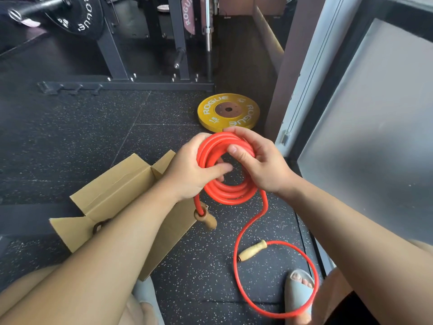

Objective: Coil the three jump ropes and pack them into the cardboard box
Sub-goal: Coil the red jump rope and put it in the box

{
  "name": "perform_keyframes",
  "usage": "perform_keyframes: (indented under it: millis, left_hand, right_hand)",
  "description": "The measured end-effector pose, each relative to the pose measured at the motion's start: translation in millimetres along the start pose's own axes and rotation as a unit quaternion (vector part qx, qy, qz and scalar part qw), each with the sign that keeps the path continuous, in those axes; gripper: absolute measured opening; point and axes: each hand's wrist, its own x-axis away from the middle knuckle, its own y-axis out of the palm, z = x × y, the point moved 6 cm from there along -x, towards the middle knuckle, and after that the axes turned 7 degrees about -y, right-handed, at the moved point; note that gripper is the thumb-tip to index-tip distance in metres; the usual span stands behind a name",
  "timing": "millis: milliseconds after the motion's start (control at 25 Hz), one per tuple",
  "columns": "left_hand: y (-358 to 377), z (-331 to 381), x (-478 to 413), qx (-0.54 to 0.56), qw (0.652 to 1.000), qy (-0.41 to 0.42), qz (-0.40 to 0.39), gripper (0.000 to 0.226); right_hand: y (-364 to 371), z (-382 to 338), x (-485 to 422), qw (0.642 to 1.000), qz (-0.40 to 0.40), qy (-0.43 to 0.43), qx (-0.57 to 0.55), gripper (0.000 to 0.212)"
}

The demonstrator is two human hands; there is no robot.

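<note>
A red jump rope (226, 192) is wound into a coil of several loops that I hold above the floor. My left hand (189, 170) grips the coil's left side, thumb through the middle. My right hand (255, 160) grips the upper right side. One wooden handle (206, 219) hangs below my left hand. The rope's loose tail curves down over the floor to the other wooden handle (251, 250). The open cardboard box (112, 195) lies on the floor under my left forearm, and a dark object (99, 226) shows inside it.
A yellow weight plate (228, 112) lies flat on the speckled rubber floor beyond my hands. A black rack (145, 66) with a barbell stands at the back. A frosted glass door (375, 127) is at the right. My sandalled foot (300, 287) sits inside the rope's loose loop.
</note>
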Motion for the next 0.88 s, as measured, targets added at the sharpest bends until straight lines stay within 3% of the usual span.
perform_keyframes:
  millis: [200, 320, 400, 480, 560, 640, 880]
  left_hand:
    - [-4.2, 6.2, 9.2, -0.187, 0.971, 0.098, 0.109, 0.070]
    - [-11.6, 10.5, 5.6, -0.228, 0.962, 0.095, 0.114, 0.038]
    - [-13.1, 2.5, -2.5, -0.252, 0.966, 0.023, 0.053, 0.028]
    - [-2.5, -13.6, -2.0, -0.098, 0.989, -0.086, -0.071, 0.020]
    - [8.7, -22.1, 5.5, 0.060, 0.971, -0.159, -0.167, 0.018]
    - [17.7, -23.6, 12.6, 0.107, 0.951, -0.183, -0.226, 0.012]
    - [26.9, -11.2, 13.4, 0.113, 0.967, -0.128, -0.191, 0.018]
  right_hand:
    - [1.3, -5.4, -1.3, 0.999, -0.015, -0.031, 0.026, 0.033]
    - [4.1, -7.7, 0.6, 0.998, -0.031, -0.038, 0.032, 0.034]
    - [12.9, -6.9, 6.1, 0.993, -0.077, -0.050, 0.067, 0.038]
    - [19.2, -6.3, 10.3, 0.989, -0.108, -0.056, 0.088, 0.042]
    - [19.1, -9.1, 10.7, 0.989, -0.113, -0.056, 0.083, 0.043]
    - [17.5, -11.3, 10.5, 0.986, -0.121, -0.068, 0.095, 0.044]
    - [7.2, -15.8, 10.2, 0.988, -0.064, -0.105, 0.091, 0.041]
